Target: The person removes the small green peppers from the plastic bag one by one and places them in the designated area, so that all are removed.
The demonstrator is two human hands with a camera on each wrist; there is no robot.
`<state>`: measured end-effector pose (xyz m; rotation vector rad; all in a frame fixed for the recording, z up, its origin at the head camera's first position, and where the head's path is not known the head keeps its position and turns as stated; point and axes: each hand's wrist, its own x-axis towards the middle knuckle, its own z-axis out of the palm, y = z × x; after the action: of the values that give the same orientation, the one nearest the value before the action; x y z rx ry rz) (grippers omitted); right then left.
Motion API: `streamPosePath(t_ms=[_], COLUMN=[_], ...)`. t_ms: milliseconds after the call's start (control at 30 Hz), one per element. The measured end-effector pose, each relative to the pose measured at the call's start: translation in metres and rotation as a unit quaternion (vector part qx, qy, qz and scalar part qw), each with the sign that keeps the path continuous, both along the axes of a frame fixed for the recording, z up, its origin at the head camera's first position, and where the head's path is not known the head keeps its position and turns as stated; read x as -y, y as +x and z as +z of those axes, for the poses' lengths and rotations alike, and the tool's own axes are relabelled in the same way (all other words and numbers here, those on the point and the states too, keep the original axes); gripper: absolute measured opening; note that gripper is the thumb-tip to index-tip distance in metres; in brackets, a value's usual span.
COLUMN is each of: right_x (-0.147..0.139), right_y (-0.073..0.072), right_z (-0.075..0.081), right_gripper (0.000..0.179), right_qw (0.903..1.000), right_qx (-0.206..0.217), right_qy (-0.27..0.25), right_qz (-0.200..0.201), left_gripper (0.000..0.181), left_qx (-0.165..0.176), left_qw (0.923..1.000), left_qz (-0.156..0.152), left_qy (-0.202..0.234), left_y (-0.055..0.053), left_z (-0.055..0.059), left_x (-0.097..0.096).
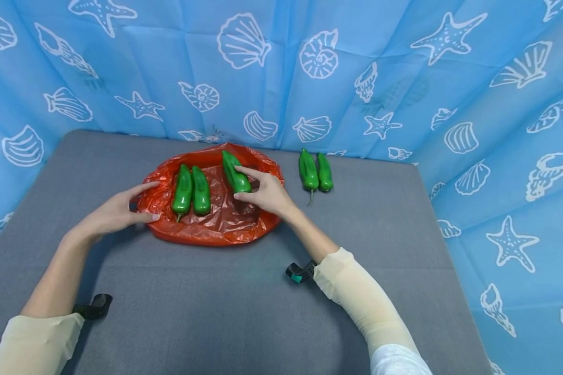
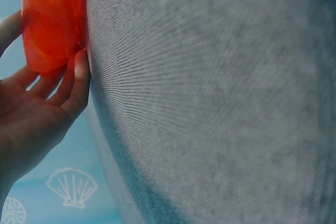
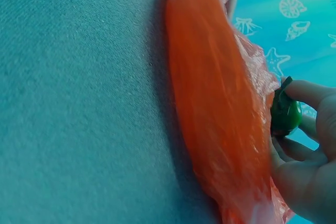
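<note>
A red plastic bag point(image 1: 206, 237) lies on the table, its mouth spread wide. Inside, toward the left, two green peppers point(image 1: 183, 191) lie side by side. Over the bag's right half, my right hand point(image 1: 268, 194) holds another green pepper point(image 1: 234, 169) between thumb and fingers. The right wrist view shows the held pepper point(image 3: 286, 111) just above the bag's rim. My left hand point(image 1: 114, 211) touches the bag's left end, thumb and index finger spread apart. In the left wrist view, its fairly straight fingers point(image 2: 80, 80) rest against the red bag point(image 2: 55, 22).
Two more green peppers point(image 1: 308, 171) lie on the grey tabletop point(image 1: 206, 312) right of the bag, near the far edge. A blue curtain point(image 1: 281, 67) with white shell prints hangs behind and along the right side. Each wrist wears a black strap mount point(image 1: 96, 307).
</note>
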<state>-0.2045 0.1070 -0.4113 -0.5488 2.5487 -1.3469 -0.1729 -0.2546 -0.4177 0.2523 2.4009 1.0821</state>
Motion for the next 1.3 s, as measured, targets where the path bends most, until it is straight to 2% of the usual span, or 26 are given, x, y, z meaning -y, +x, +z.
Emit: streamPosePath(t_ms=[900, 1300], right_x=[-0.045, -0.065], right_y=[0.005, 0.006], right_z=[0.012, 0.012], right_gripper=[0.069, 0.069], right_qw=[0.9975, 0.9942], right_qx=[-0.026, 0.003], right_qy=[-0.014, -0.084], right_qz=[-0.064, -0.067], left_gripper=[0.096, 0.095], left_qx=[0.007, 0.008], left_qw=[1.0000, 1.0000], left_qz=[-0.002, 0.000], left_qy=[-0.004, -0.005], left_y=[-0.001, -0.001], left_z=[0.001, -0.001], left_x=[0.002, 0.002])
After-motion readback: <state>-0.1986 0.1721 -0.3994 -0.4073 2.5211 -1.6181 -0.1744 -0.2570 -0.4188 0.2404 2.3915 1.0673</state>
